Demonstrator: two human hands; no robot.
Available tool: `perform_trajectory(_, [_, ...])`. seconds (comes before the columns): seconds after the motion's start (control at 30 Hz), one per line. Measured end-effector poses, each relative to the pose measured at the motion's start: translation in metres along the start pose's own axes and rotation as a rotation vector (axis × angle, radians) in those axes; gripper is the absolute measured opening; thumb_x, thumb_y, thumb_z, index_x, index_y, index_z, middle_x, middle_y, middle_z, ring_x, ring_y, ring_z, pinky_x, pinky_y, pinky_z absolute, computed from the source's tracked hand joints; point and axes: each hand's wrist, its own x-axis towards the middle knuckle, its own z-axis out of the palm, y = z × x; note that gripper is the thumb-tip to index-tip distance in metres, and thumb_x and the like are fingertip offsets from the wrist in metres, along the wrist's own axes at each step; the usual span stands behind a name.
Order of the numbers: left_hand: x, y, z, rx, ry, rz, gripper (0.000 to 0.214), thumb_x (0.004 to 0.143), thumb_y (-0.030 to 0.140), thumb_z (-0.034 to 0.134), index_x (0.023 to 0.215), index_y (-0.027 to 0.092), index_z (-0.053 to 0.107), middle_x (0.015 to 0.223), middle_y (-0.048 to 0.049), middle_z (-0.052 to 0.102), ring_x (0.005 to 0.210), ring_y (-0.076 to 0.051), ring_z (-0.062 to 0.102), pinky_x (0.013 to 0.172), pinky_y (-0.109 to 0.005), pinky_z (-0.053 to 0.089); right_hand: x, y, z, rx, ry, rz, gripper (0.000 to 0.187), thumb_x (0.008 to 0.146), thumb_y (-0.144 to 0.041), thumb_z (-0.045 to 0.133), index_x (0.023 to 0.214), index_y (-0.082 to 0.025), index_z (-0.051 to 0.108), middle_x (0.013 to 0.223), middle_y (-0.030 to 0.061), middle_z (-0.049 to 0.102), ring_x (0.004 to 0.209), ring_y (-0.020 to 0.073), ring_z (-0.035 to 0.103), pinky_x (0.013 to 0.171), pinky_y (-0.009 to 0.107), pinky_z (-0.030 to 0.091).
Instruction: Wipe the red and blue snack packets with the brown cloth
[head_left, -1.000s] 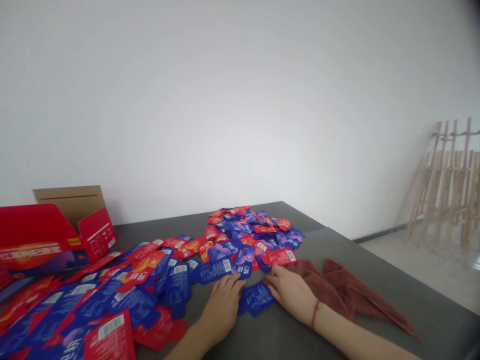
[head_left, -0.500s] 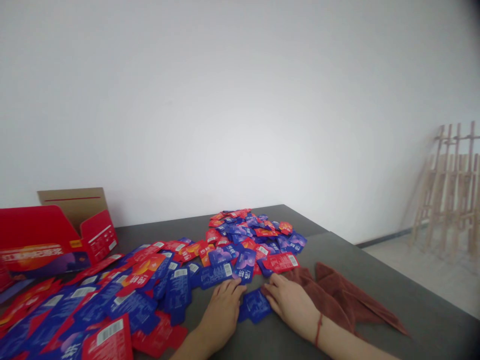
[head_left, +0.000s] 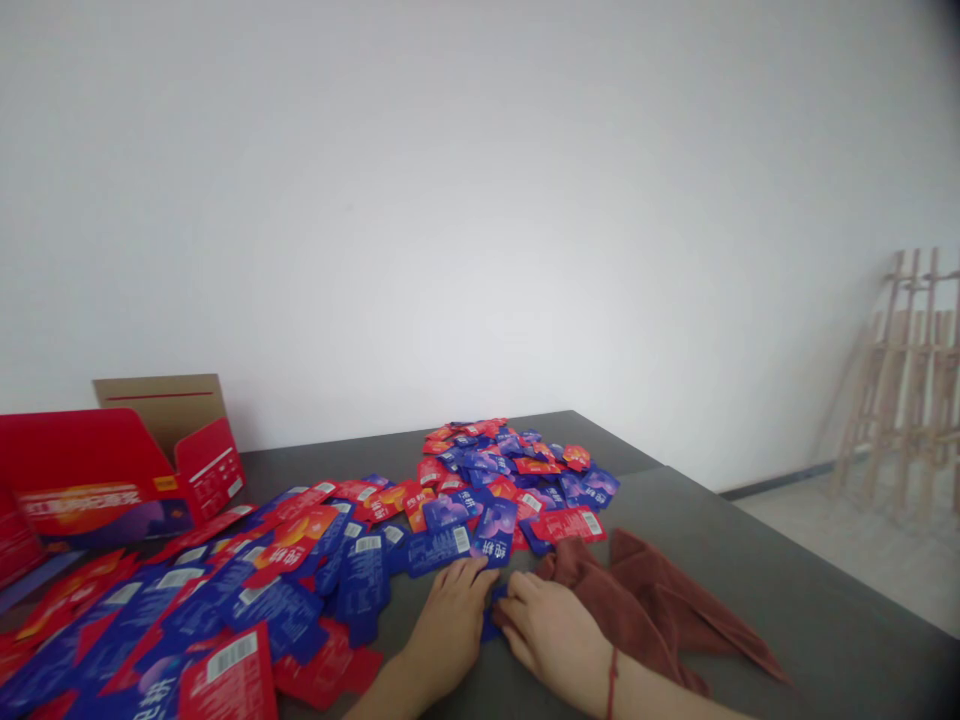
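Observation:
A blue sachet (head_left: 490,624) lies flat on the dark table, mostly covered by my two hands. My left hand (head_left: 451,612) presses on its left side, fingers bent and close together. My right hand (head_left: 551,622) is curled over the sachet's right part, with a bit of brown cloth (head_left: 652,605) bunched under its fingers. The rest of the cloth trails away to the right on the table. Just beyond my fingertips lie a purple-blue sachet (head_left: 495,530) and a red sachet (head_left: 568,524). My fingertips' undersides are hidden.
Many red and blue sachets (head_left: 281,610) spread over the left of the table (head_left: 750,560). A heap of sachets (head_left: 499,455) lies at the far end. An opened red carton (head_left: 90,460) stands at the left. Wooden easels (head_left: 904,390) lean at the wall (head_left: 480,200).
My right hand has slid left, closer to my left hand, drawing the cloth along and covering more of the blue sachet. My left hand stays nearly in place; the view has shifted slightly.

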Motion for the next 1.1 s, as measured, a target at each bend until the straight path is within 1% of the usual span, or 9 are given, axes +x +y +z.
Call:
perform_trajectory(0.17, [0.000, 0.000, 0.002, 0.006, 0.005, -0.003, 0.053, 0.084, 0.006, 0.039, 0.132, 0.022, 0.049, 0.140, -0.0054, 0.046, 0.131, -0.022, 0.035, 0.109, -0.040, 0.025, -0.015, 0.045, -0.018, -0.034, -0.016, 0.198, 0.020, 0.092, -0.021, 0.047, 0.092, -0.020, 0.067, 0.093, 0.0050, 0.061, 0.084, 0.0183, 0.060, 0.070, 0.028, 0.044])
perform_trajectory(0.27, [0.000, 0.001, 0.002, -0.003, 0.022, 0.001, 0.052, 0.084, 0.006, 0.039, 0.133, 0.022, 0.049, 0.139, -0.0057, 0.047, 0.130, -0.022, 0.036, 0.109, -0.040, 0.026, -0.008, 0.055, -0.021, -0.081, -0.047, 0.269, 0.023, 0.093, -0.020, 0.046, 0.089, -0.018, 0.069, 0.091, 0.0068, 0.062, 0.082, 0.0192, 0.061, 0.069, 0.028, 0.044])
perform_trajectory(0.47, [-0.001, 0.003, -0.004, -0.022, 0.020, 0.016, 0.053, 0.082, 0.005, 0.040, 0.130, 0.022, 0.051, 0.136, -0.0053, 0.049, 0.128, -0.021, 0.038, 0.107, -0.037, 0.027, 0.015, 0.019, -0.008, -0.084, -0.025, 0.131, 0.021, 0.092, -0.019, 0.046, 0.088, -0.016, 0.067, 0.091, 0.0064, 0.061, 0.085, 0.0194, 0.058, 0.071, 0.029, 0.043])
perform_trajectory(0.53, [-0.001, 0.004, -0.007, -0.027, 0.011, 0.019, 0.051, 0.083, 0.006, 0.040, 0.130, 0.021, 0.051, 0.137, -0.0055, 0.049, 0.128, -0.020, 0.038, 0.108, -0.037, 0.027, 0.012, 0.011, -0.007, -0.047, -0.021, 0.030, 0.020, 0.093, -0.022, 0.046, 0.092, -0.017, 0.066, 0.092, 0.0052, 0.060, 0.086, 0.0187, 0.056, 0.070, 0.029, 0.043])
perform_trajectory(0.63, [-0.001, 0.004, -0.009, -0.027, -0.002, 0.005, 0.051, 0.083, 0.006, 0.041, 0.130, 0.021, 0.051, 0.138, -0.0056, 0.048, 0.129, -0.021, 0.037, 0.108, -0.037, 0.026, -0.005, 0.015, -0.011, 0.039, -0.030, -0.090, 0.019, 0.092, -0.026, 0.048, 0.096, -0.022, 0.065, 0.092, 0.0028, 0.058, 0.086, 0.0173, 0.055, 0.072, 0.028, 0.042])
perform_trajectory(0.7, [-0.001, 0.004, -0.008, -0.026, -0.002, -0.003, 0.053, 0.081, 0.005, 0.040, 0.130, 0.021, 0.052, 0.138, -0.0053, 0.048, 0.130, -0.021, 0.036, 0.108, -0.037, 0.026, -0.019, 0.026, -0.016, 0.093, -0.022, -0.084, 0.019, 0.092, -0.025, 0.048, 0.098, -0.024, 0.066, 0.092, 0.0020, 0.058, 0.086, 0.0164, 0.055, 0.073, 0.027, 0.041])
perform_trajectory(0.8, [-0.001, 0.004, -0.007, -0.023, 0.006, 0.001, 0.055, 0.081, 0.003, 0.039, 0.131, 0.021, 0.051, 0.139, -0.0056, 0.048, 0.130, -0.021, 0.037, 0.108, -0.038, 0.026, -0.029, 0.043, -0.021, 0.110, 0.019, 0.066, 0.022, 0.093, -0.022, 0.046, 0.100, -0.023, 0.066, 0.092, 0.0029, 0.058, 0.084, 0.0155, 0.056, 0.073, 0.026, 0.042])
perform_trajectory(0.93, [-0.001, 0.005, -0.009, -0.026, 0.006, -0.007, 0.055, 0.081, 0.003, 0.038, 0.131, 0.021, 0.052, 0.139, -0.0063, 0.048, 0.130, -0.021, 0.037, 0.108, -0.039, 0.027, -0.012, 0.049, -0.023, 0.015, -0.001, 0.238, 0.025, 0.094, -0.022, 0.044, 0.094, -0.020, 0.069, 0.091, 0.0053, 0.059, 0.083, 0.0169, 0.058, 0.072, 0.027, 0.042])
perform_trajectory(1.1, [-0.001, 0.006, -0.012, -0.039, -0.018, -0.003, 0.055, 0.081, 0.004, 0.038, 0.132, 0.022, 0.049, 0.139, -0.0057, 0.047, 0.130, -0.020, 0.036, 0.108, -0.038, 0.026, 0.016, 0.020, -0.013, -0.033, -0.041, 0.075, 0.021, 0.092, -0.022, 0.047, 0.092, -0.018, 0.067, 0.092, 0.0056, 0.060, 0.088, 0.0191, 0.056, 0.074, 0.029, 0.042])
